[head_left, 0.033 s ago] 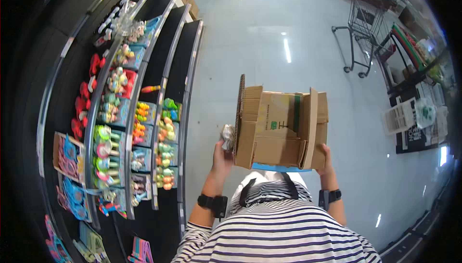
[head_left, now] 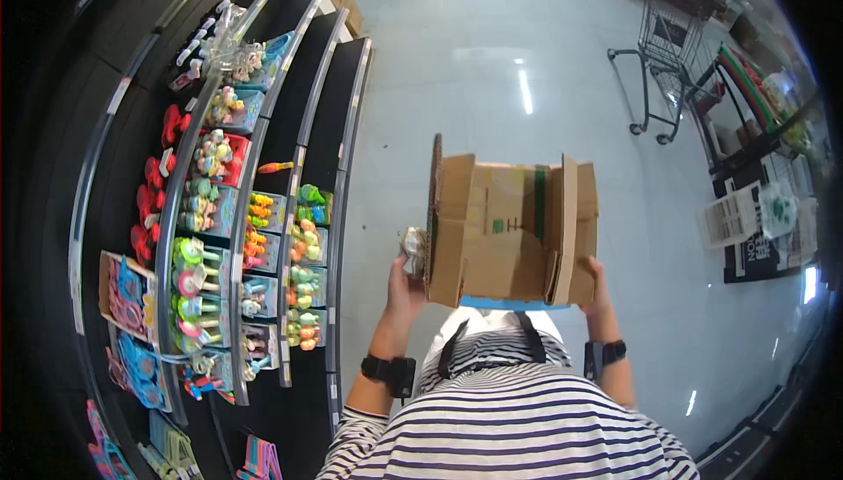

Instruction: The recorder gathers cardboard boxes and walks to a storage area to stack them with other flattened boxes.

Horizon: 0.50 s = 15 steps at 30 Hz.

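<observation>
Box (head_left: 509, 274) is held out front, pinned between left hand (head_left: 406, 287) and right hand (head_left: 597, 291), both raised about level and turned inward. Fingers are clamped on its sides, tips mostly hidden. Some shiny wad (head_left: 412, 245)'s wedged by the left thumb.

Green square mark (head_left: 498, 226) and small dark characters (head_left: 515, 225) are showing on the cardboard box (head_left: 500, 274), large pale lettering (head_left: 754, 245) is standing out on the black panel (head_left: 777, 262) off right, and tags (head_left: 116, 96) too tiny to read are lining the shelf edges (head_left: 354, 98).
</observation>
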### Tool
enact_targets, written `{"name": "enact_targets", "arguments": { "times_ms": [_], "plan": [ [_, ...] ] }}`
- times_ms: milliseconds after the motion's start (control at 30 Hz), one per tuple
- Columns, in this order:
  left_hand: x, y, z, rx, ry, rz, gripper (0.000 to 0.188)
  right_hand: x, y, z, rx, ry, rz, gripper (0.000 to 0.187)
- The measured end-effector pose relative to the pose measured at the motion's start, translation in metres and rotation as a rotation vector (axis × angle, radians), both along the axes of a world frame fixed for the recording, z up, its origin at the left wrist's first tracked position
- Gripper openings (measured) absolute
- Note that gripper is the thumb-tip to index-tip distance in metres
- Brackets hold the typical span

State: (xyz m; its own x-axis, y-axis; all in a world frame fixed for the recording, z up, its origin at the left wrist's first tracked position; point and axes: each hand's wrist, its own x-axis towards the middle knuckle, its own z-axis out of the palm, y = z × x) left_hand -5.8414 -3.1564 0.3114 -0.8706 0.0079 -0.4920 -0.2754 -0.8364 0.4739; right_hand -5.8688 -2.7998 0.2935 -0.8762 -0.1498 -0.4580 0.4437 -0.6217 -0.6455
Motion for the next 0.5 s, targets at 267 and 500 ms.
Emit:
{"name": "enact_targets", "arguments": {
  "times_ms": [267, 500],
  "plan": [
    [-0.207, -0.049, -0.002, 0.084, 0.045, 0.139, 0.059, -0.264, -0.048, 0.024, 0.02, 0.124, 0.25, 0.049],
    [-0.426, -0.098, -0.034, 0.041, 0.217, 0.146, 0.049, -0.449, -0.106, 0.016, 0.006, 0.074, 0.153, 0.049]
  ]
}}
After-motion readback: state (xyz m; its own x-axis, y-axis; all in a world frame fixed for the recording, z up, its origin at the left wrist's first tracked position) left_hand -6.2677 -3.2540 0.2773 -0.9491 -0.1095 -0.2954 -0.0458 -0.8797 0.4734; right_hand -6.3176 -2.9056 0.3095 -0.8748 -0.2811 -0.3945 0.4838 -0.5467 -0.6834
